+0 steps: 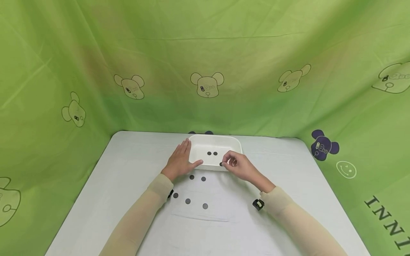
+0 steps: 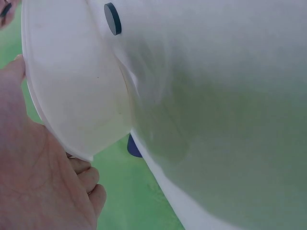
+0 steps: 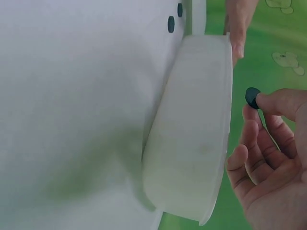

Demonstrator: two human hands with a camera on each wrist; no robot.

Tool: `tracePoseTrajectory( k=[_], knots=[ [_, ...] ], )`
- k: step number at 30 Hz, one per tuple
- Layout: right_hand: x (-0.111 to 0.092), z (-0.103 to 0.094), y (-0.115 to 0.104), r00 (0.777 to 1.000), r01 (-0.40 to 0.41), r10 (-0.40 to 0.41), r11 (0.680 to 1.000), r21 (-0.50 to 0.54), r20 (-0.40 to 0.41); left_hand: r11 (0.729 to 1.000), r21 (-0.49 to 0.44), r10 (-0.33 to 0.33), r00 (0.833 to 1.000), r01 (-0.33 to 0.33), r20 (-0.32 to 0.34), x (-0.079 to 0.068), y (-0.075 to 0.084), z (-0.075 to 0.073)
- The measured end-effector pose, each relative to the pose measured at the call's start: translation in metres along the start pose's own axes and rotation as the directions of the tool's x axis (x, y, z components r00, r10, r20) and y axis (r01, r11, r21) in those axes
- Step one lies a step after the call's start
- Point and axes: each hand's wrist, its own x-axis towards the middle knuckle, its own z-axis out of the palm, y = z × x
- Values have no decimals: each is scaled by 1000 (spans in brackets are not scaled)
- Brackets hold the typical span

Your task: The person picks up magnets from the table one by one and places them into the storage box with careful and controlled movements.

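Note:
A white rectangular tub stands near the table's far edge, with two dark round discs lying on its floor. My left hand rests along the tub's left end, fingers straight and thumb over the near rim. Above the near right part of the rim, my right hand pinches another dark disc between thumb and fingertip. In the right wrist view its other fingers curl loosely beside the tub wall. Several more discs lie flat on the table in front of the tub.
A white cloth covers the table, with a crease near the front. Green curtains printed with bear heads enclose the back and both sides. A black wrist strap piece shows at the right sleeve.

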Motion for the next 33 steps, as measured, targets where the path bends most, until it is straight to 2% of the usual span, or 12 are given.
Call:
tracePoseTrajectory(
  k=[10, 21, 33],
  knots=[
    [19, 0, 7, 999, -36, 36, 999, -16, -15, 1000, 3, 1, 1000, -1, 8, 1, -1, 1],
    [38, 3, 23, 994, -109, 110, 993, -34, 21, 1000, 21, 1, 1000, -1, 10, 2, -2, 2],
    [56, 5, 31, 990, -124, 129, 988, -89, 51, 1000, -1, 5, 1000, -5, 1, 2, -2, 2]
  ],
)
